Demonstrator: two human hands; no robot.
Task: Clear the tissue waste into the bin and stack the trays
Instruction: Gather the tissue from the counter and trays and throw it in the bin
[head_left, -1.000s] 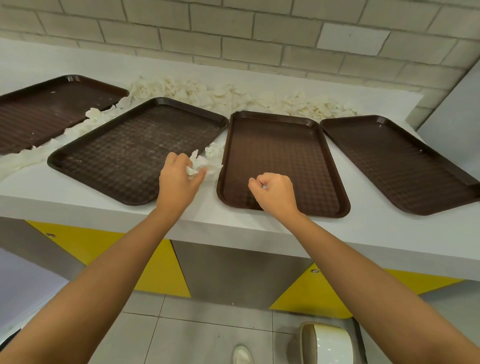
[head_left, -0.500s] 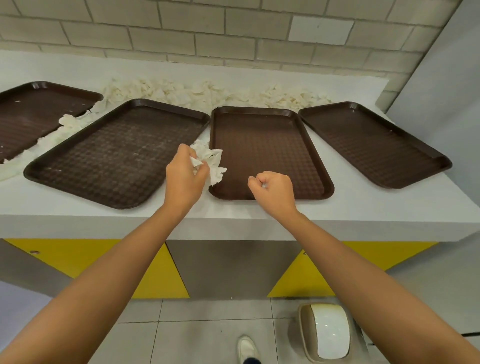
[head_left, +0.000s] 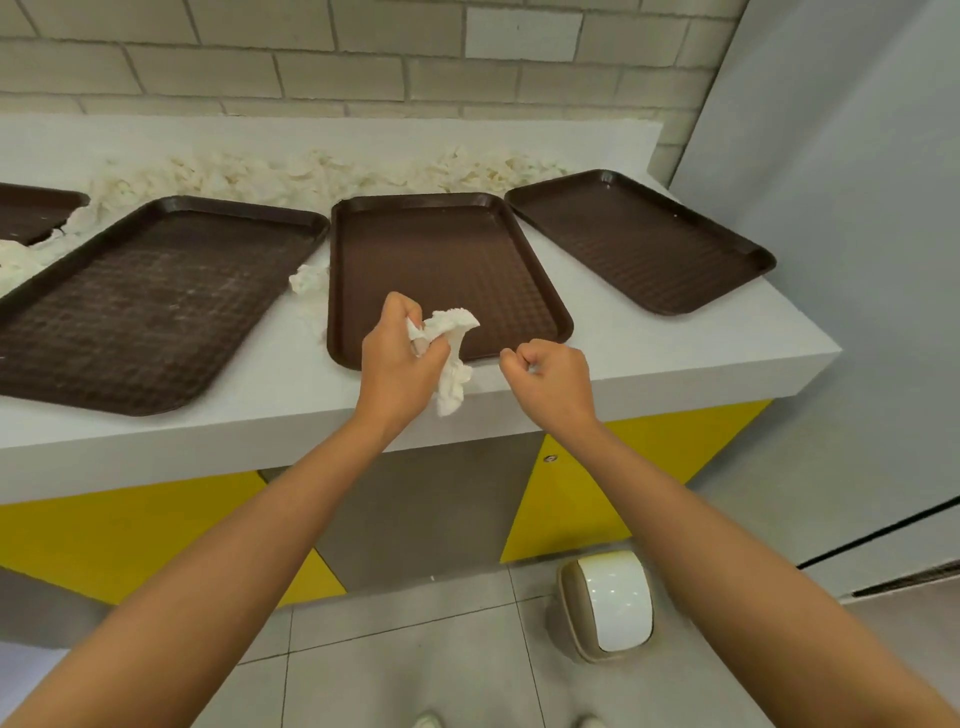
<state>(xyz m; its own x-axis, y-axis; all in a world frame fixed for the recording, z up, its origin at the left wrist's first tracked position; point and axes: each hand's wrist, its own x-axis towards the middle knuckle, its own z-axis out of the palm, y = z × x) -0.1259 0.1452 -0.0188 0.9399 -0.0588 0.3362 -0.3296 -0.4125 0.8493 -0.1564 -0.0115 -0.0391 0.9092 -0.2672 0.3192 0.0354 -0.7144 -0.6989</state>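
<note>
Loosely pinched tissue (head_left: 450, 384), trailing below left grip (head_left: 397, 364)

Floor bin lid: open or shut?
Shut. The bin on the floor has its white lid flush in the beige frame; no gap shows.

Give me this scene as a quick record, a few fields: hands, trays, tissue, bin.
left hand: grips a tissue wad at the counter's front edge
right hand: curled, seemingly round a small white scrap
trays: four brown, unstacked, side by side on the counter
loose tissue: heaped along the back behind the trays
bin: on the floor, below right
</note>
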